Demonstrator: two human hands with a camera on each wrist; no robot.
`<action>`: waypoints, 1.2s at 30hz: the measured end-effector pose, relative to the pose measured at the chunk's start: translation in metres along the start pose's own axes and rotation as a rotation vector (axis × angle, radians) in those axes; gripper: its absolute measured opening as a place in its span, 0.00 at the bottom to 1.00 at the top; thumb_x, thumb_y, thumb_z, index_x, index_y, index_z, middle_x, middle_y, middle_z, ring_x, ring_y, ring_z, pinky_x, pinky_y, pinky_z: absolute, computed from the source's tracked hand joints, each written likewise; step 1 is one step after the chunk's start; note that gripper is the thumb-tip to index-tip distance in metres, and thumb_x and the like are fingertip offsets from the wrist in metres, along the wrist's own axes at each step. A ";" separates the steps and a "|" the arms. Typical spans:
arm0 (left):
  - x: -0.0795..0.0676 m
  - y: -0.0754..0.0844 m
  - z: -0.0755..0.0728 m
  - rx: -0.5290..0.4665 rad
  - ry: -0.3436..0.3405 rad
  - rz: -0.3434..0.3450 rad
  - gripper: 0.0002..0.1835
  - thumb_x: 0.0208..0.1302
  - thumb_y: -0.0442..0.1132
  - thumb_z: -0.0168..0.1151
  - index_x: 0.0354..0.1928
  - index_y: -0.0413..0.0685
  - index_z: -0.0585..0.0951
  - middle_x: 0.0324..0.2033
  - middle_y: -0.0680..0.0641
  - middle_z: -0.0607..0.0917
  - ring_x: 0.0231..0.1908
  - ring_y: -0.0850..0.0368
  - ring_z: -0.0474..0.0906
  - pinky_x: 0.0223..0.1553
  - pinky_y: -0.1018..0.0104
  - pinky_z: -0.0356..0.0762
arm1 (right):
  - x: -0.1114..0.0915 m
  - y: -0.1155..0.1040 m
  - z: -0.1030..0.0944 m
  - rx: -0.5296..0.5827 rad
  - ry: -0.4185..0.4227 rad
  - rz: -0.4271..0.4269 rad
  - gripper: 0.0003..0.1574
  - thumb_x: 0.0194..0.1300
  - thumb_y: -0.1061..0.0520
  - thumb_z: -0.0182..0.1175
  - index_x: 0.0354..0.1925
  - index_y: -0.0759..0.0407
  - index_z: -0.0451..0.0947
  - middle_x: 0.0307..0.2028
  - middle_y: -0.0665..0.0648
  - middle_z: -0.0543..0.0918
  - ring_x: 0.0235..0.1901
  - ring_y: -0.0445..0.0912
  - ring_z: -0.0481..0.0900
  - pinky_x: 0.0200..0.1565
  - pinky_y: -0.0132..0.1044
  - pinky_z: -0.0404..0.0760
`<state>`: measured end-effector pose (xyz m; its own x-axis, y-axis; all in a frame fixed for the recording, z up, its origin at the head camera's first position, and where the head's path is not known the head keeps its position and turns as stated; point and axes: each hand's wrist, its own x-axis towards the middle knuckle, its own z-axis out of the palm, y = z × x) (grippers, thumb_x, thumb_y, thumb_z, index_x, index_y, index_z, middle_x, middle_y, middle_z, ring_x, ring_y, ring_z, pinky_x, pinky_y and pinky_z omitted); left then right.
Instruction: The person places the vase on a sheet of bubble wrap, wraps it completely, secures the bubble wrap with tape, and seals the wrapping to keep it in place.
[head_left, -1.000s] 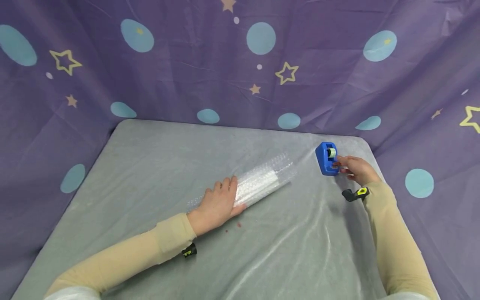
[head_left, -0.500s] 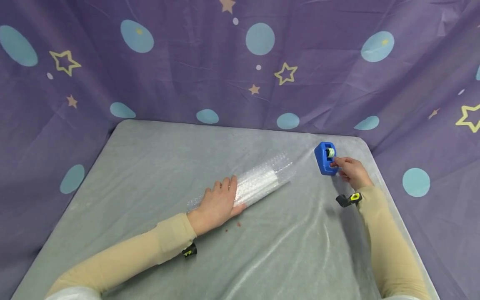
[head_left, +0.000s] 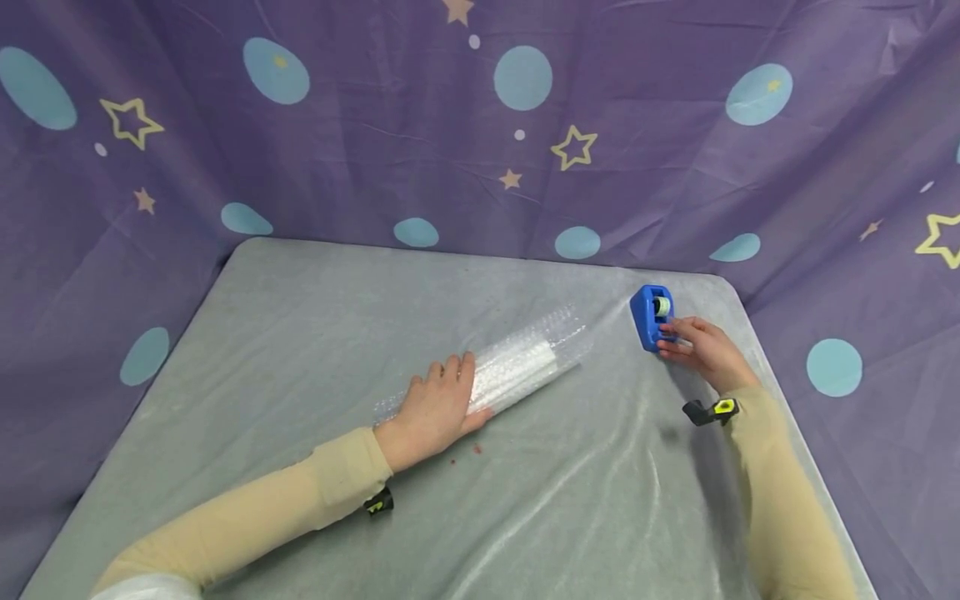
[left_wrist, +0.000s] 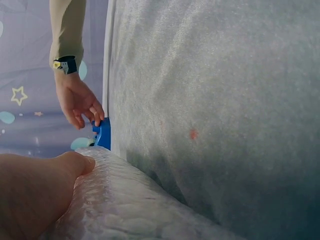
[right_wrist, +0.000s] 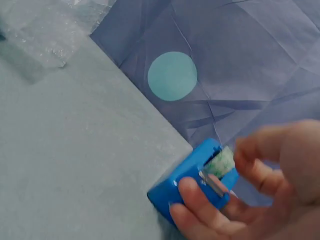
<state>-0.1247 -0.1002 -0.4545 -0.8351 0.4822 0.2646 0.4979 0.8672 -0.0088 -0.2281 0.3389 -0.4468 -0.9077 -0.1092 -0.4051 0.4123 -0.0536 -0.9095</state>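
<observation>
A roll of clear bubble wrap (head_left: 513,375) with a white layer inside lies slantwise on the grey cloth-covered table. My left hand (head_left: 431,412) grips it near its lower left end, fingers over the top and thumb along the near side. At the far right stands a blue tape dispenser (head_left: 651,318) with a small roll of tape (right_wrist: 220,162) in it. My right hand (head_left: 701,352) is at its front. In the right wrist view two fingertips (right_wrist: 189,185) touch the dispenser beside its metal cutter (right_wrist: 212,184), while the thumb and another finger are near the tape roll.
A purple curtain (head_left: 390,158) with stars and blue dots hangs behind the table and along both sides. The dispenser stands near the table's back right corner. Small red marks (head_left: 477,449) show on the cloth in front of the bubble wrap.
My right hand has drawn in to the left and back out slightly, and its pinched fingers have spread at the dispenser's front. My left hand and the bubble wrap have stayed still.
</observation>
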 end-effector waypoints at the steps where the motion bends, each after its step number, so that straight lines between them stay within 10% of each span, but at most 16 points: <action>1: 0.000 0.000 0.000 0.001 -0.005 0.000 0.46 0.58 0.67 0.53 0.61 0.32 0.65 0.45 0.36 0.77 0.35 0.42 0.78 0.21 0.52 0.76 | -0.001 0.001 -0.001 0.025 -0.017 -0.010 0.15 0.72 0.56 0.48 0.48 0.67 0.65 0.54 0.60 0.68 0.47 0.50 0.79 0.58 0.45 0.70; 9: -0.002 0.001 -0.003 0.012 -0.001 -0.002 0.46 0.58 0.67 0.53 0.62 0.32 0.66 0.45 0.36 0.78 0.36 0.42 0.78 0.23 0.51 0.77 | -0.010 0.015 -0.008 0.117 -0.137 -0.155 0.15 0.73 0.61 0.41 0.32 0.66 0.69 0.63 0.68 0.62 0.54 0.57 0.75 0.61 0.51 0.64; 19: -0.002 0.001 -0.002 0.032 0.006 -0.001 0.45 0.58 0.67 0.53 0.62 0.33 0.66 0.46 0.36 0.78 0.36 0.42 0.78 0.22 0.52 0.76 | -0.009 0.027 -0.010 0.187 -0.221 -0.274 0.15 0.74 0.62 0.38 0.49 0.69 0.69 0.65 0.63 0.60 0.55 0.56 0.75 0.59 0.47 0.69; 24: -0.002 0.001 -0.004 0.016 -0.004 0.001 0.46 0.58 0.67 0.53 0.62 0.33 0.65 0.47 0.36 0.78 0.37 0.42 0.78 0.22 0.51 0.76 | -0.015 0.023 0.002 -0.082 -0.054 -0.392 0.28 0.71 0.67 0.39 0.68 0.64 0.51 0.60 0.68 0.61 0.46 0.50 0.79 0.46 0.39 0.79; 29: -0.002 0.001 -0.003 0.006 -0.012 -0.004 0.46 0.57 0.68 0.53 0.62 0.33 0.65 0.47 0.36 0.78 0.38 0.41 0.78 0.23 0.51 0.76 | -0.021 0.015 0.012 -0.423 0.111 -0.452 0.25 0.69 0.66 0.41 0.62 0.72 0.62 0.57 0.74 0.68 0.39 0.46 0.80 0.38 0.33 0.79; 36: -0.001 0.000 -0.003 -0.001 -0.008 -0.001 0.46 0.57 0.67 0.53 0.62 0.32 0.65 0.47 0.35 0.78 0.38 0.41 0.78 0.23 0.51 0.77 | -0.020 0.017 0.010 -0.359 0.063 -0.603 0.24 0.73 0.61 0.39 0.54 0.84 0.66 0.48 0.65 0.80 0.35 0.41 0.81 0.34 0.28 0.78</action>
<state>-0.1237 -0.1013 -0.4518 -0.8373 0.4826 0.2568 0.4975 0.8674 -0.0078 -0.2018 0.3304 -0.4534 -0.9772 -0.1048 0.1847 -0.2054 0.2451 -0.9475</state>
